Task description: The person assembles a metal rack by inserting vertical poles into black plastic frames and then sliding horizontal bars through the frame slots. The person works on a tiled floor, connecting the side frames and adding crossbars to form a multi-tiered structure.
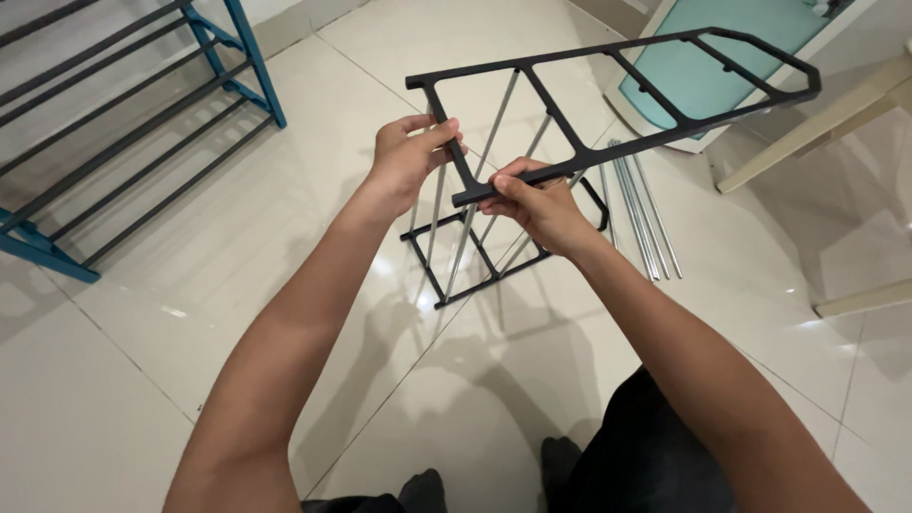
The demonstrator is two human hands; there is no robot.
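Left hand (407, 152) and right hand (532, 201) are gripping a black ladder-shaped plastic frame (627, 90) — raised above slim metal rods (475, 190) standing in a matching frame (475, 261) on the glossy tiled floor (142, 380).

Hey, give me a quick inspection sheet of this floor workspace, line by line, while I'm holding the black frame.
Surface: glossy white tiled floor, reflective.
Job's things: black plastic side frame held up in both hands; below it, a second black frame on the floor with metal rods standing in it.
Clutter: loose bundle of metal rods on the floor.
Grips: left hand and right hand both closed on the frame's near end.
Cables: nothing seen.
Surroundings: blue shoe rack at left; cream furniture legs at right.
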